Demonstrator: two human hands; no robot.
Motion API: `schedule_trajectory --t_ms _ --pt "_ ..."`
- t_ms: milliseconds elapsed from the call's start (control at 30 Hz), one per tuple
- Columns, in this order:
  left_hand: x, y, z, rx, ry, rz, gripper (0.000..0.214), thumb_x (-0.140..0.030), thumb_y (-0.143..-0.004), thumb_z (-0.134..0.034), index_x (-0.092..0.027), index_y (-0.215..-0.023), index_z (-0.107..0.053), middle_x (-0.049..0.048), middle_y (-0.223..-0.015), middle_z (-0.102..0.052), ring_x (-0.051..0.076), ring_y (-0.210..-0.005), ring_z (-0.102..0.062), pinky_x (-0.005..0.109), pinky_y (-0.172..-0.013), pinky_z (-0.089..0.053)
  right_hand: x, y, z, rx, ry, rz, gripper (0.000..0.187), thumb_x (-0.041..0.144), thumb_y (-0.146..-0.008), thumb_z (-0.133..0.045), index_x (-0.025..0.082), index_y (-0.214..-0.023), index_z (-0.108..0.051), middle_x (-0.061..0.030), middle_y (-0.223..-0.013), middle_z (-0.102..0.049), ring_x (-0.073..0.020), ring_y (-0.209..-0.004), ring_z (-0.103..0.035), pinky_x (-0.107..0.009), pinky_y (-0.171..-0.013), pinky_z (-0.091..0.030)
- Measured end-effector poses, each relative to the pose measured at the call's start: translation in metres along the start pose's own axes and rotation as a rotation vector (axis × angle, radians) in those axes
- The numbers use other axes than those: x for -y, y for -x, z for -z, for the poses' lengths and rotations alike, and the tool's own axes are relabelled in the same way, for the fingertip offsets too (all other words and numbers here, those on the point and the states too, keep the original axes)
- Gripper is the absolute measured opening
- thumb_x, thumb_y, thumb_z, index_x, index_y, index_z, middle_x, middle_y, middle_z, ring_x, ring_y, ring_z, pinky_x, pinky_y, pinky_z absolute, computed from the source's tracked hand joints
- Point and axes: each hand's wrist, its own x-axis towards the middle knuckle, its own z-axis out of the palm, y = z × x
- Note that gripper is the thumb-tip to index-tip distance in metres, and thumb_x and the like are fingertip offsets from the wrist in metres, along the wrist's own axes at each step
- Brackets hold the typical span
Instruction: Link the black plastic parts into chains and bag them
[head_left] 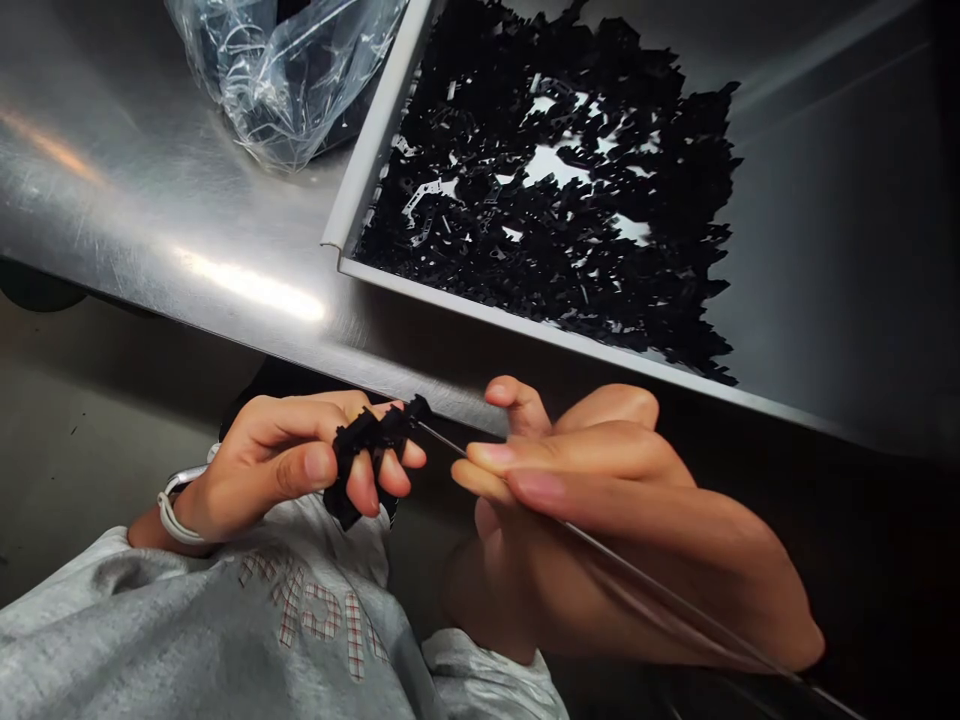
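Several small black plastic parts (360, 435) are gripped in my left hand (281, 455), wedged between its fingers and thumb. My right hand (600, 490) pinches a thin metal rod (637, 575) between thumb and fingertips. The rod's upper end meets the black part at the tip of my left fingers; whether it goes into a hole there I cannot tell. From the pinch, the rod runs down across the palm to the lower right edge of the view. Both hands are held at the near edge of the metal table (150, 220).
A white-rimmed tray (525, 330) on the table holds a heap of black plastic parts (480, 220). To its left lies a clear plastic bag (289, 90) with dark contents. The table's front edge runs just beyond my hands, with floor (90, 400) below.
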Motion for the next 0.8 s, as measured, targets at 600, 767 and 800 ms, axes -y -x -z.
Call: schedule_trajectory --t_ms 600,767,800 --pt "0.001 0.0 -0.003 -0.047 -0.014 -0.03 0.03 -0.033 -0.101 -0.055 -0.019 -0.085 -0.076 0.0086 -0.091 -0.076 0.024 -0.099 -0.068 0.045 -0.109 -0.045 0.003 0.002 -0.001 -0.026 0.005 -0.031 0.023 0.002 -0.085 -0.073 0.024 -0.079 -0.07 0.0089 -0.076 -0.078 -0.0118 -0.062 -0.06 -0.04 -0.084 -0.057" --pt "0.0 -0.001 -0.006 -0.044 -0.013 -0.027 0.028 -0.031 -0.099 -0.057 -0.018 -0.083 -0.075 0.0083 -0.089 -0.075 0.02 -0.087 -0.065 0.042 -0.106 -0.046 -0.005 -0.003 0.001 0.013 -0.013 0.095 0.019 0.009 -0.084 -0.078 0.021 -0.075 -0.068 0.0069 -0.07 -0.075 -0.0108 -0.058 -0.057 -0.037 -0.077 -0.06" --pt "0.0 -0.001 -0.005 -0.035 -0.015 -0.027 0.028 -0.03 -0.1 -0.057 -0.017 -0.083 -0.075 0.0082 -0.089 -0.075 0.019 -0.088 -0.065 0.04 -0.106 -0.046 -0.007 -0.006 0.004 0.011 -0.015 0.083 0.019 0.009 -0.086 -0.077 0.021 -0.075 -0.067 0.007 -0.07 -0.076 -0.0104 -0.059 -0.058 -0.036 -0.079 -0.06"
